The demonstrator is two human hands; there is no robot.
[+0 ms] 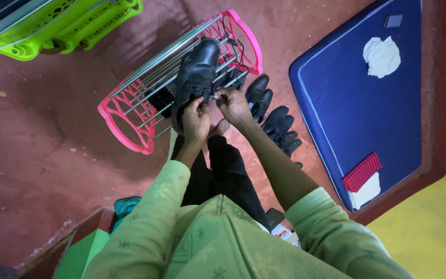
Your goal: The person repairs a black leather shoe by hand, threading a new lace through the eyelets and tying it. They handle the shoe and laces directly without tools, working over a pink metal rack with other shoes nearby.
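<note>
1. Laces are the matter in hand — my left hand (196,120) and right hand (233,105) both pinch at the lace ends of the black shoe (197,75), fingers closed together on them just at its near side.
2. That shoe lies across the metal rails of the pink shoe rack (125,111), toe pointing away from me.
3. Progress, as I judge it: the shoe is already up on the rack and the lacing looks only partly dealt with; whether a knot has formed I cannot tell, since my fingers cover that spot.
4. Count of footwear: one black shoe on the rack's top rails, and about four more dark shoes (272,116) in a row on the red floor (37,155) just beside the rack — the far ones blur together.
5. Racks: one pink, plus one lime-green rack (63,26) well apart at the upper left.
6. Bedding: one blue mattress (357,108), carrying one white cloth (381,56) and one red checked cloth (361,172).
</note>
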